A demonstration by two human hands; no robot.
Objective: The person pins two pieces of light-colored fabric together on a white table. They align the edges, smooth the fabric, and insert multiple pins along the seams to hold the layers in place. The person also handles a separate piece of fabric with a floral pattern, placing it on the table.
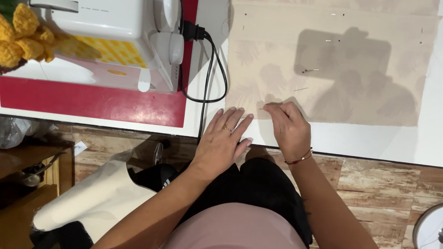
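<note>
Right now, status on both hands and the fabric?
Left hand flat, open, on the table edge at the beige fabric corner. Right hand pinching at the fabric's near edge, possibly a pin. Sewing machine left, clear of both.

1. The beige fabric is a pale cloth with a faint leaf pattern, spread flat beyond both hands. Its near left corner lies under the fingertips of the left hand and the right hand.
2. A second layer of the same cloth lies on top, its edge running straight across the far part, well beyond the hands.
3. Several pins are stuck in the cloth: one just beyond the right hand, others farther off along the layered edge.
4. The right hand pinches something thin at the cloth's near edge; what it is cannot be told.
</note>
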